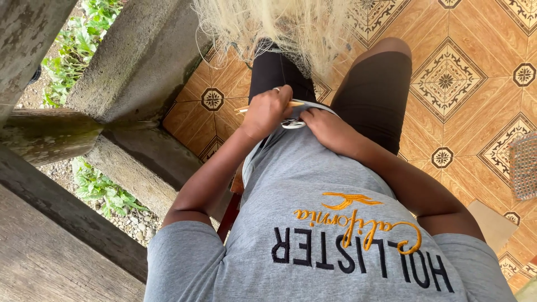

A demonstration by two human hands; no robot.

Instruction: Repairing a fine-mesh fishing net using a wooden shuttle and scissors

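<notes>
I look down my grey shirt to my lap. My left hand [267, 112] is closed around a thin wooden stick [244, 109] that pokes out to the left; a ring shows on one finger. My right hand [330, 130] rests at the shirt hem, fingers curled beside a small white and dark object [292, 123] that I cannot identify. Both hands touch at my waist. A bundle of pale, straw-coloured fibre [274, 25] hangs above my knees, over my black shorts [372, 89].
Patterned orange floor tiles [447, 78] spread to the right. Grey concrete posts and a low wall [140, 61] stand at the left, with green plants and gravel [98, 187] beyond. A woven item [524, 165] lies at the right edge. A red-brown chair leg [229, 212] shows under me.
</notes>
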